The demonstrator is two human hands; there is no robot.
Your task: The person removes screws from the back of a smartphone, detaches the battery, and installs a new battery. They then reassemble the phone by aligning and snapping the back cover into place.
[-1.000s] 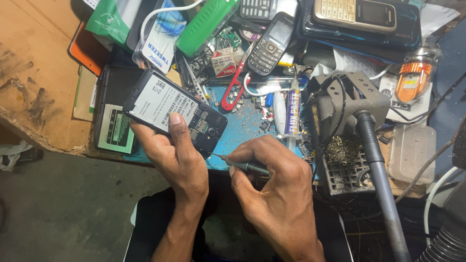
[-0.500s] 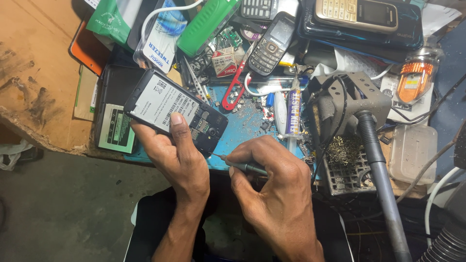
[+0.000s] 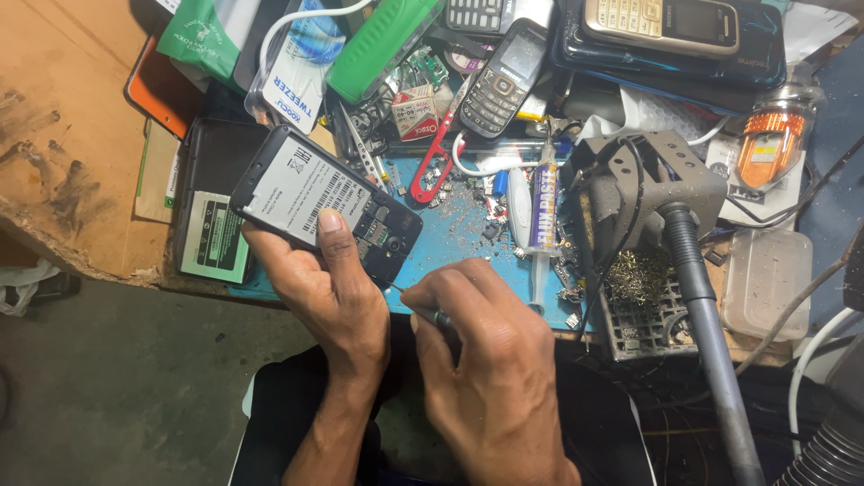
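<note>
the open phone (image 3: 326, 210) has barely shifted over the last second: it sits a touch more tilted in the left hand (image 3: 328, 288), and the tool tip has stayed at its lower right corner, so the work looks to be a steady probing or unscrewing there rather than a change of step. the left hand is clamped on the phone, thumb pressed across its bared back beside the white label, fingers under it. the right hand (image 3: 490, 360) is closed around a thin screwdriver (image 3: 423, 306), pinched near the tip. the phone is held just above the near edge of the blue mat (image 3: 468, 238), its long axis running from upper left to lower right, the exposed circuit end pointing down-right toward the tool
</note>
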